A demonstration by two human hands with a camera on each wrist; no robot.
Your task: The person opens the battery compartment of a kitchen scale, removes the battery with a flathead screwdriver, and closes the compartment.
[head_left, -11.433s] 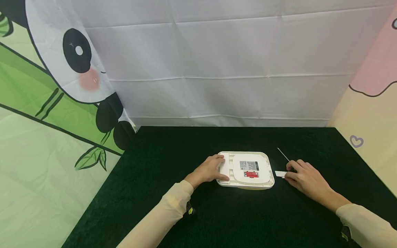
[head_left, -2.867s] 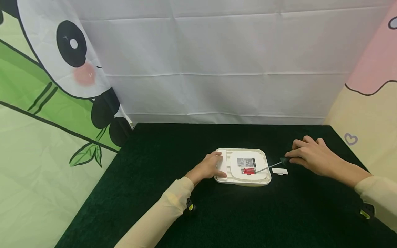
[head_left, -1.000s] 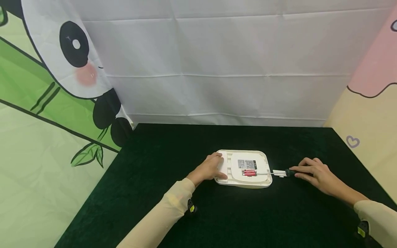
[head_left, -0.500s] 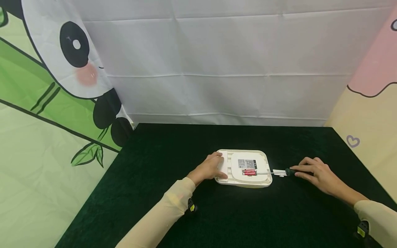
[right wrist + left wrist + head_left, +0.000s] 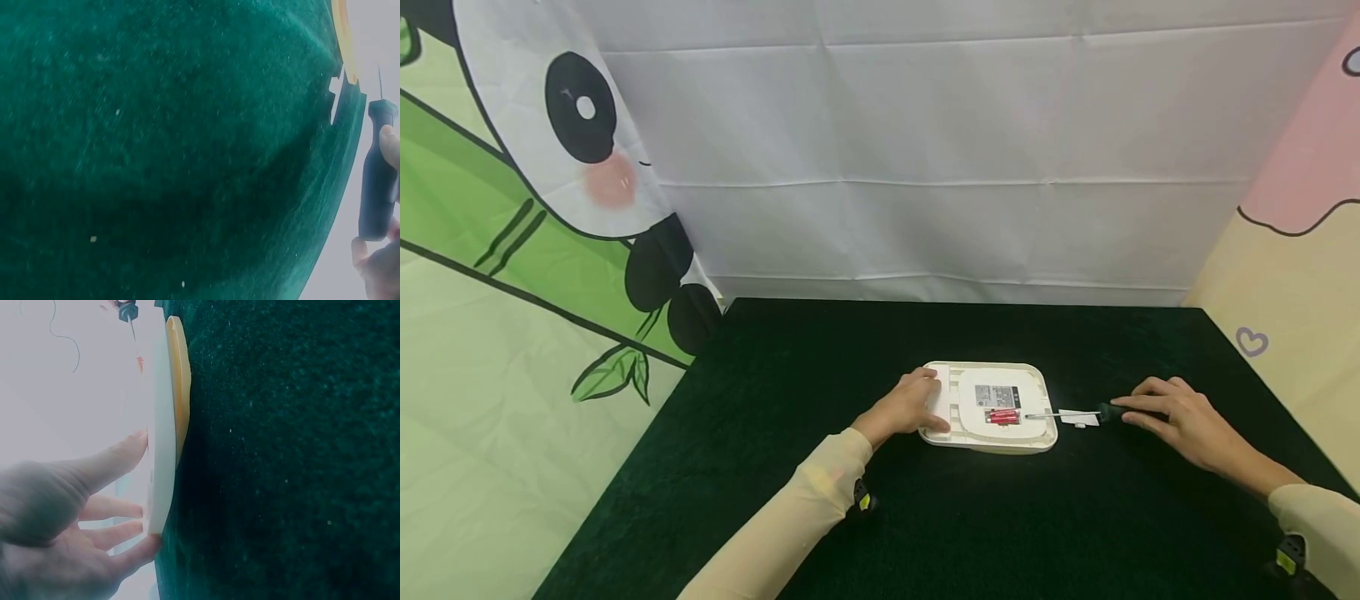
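Observation:
A white, flat, rounded device [image 5: 1041, 392] lies on the table, its battery compartment [image 5: 1019, 417] uncovered with red batteries [image 5: 1002, 416] inside. The thumb and fingers of my left hand [image 5: 906, 406], spread and nearly straight, press on the device's left end; the left wrist view shows the fingertips [image 5: 140, 440] on its face and edge. My right hand [image 5: 1180, 417] grips the dark handle of a screwdriver [image 5: 378, 181]. Its thin shaft reaches left across the device's rim, the tip just right of the batteries. The small white battery cover [image 5: 1081, 420] lies beside the device, partly under the shaft in the head view.
Dark green cloth covers the table [image 5: 820, 383]. A yellowish part [image 5: 180, 375] shows beneath the device in the left wrist view. A white curtain [image 5: 925, 167] hangs behind, with printed panels at both sides.
Earlier my right hand laid down the battery cover while holding the screwdriver, then brought the tip to the batteries. Just now it has drawn the screwdriver slightly right. My left hand stays put.

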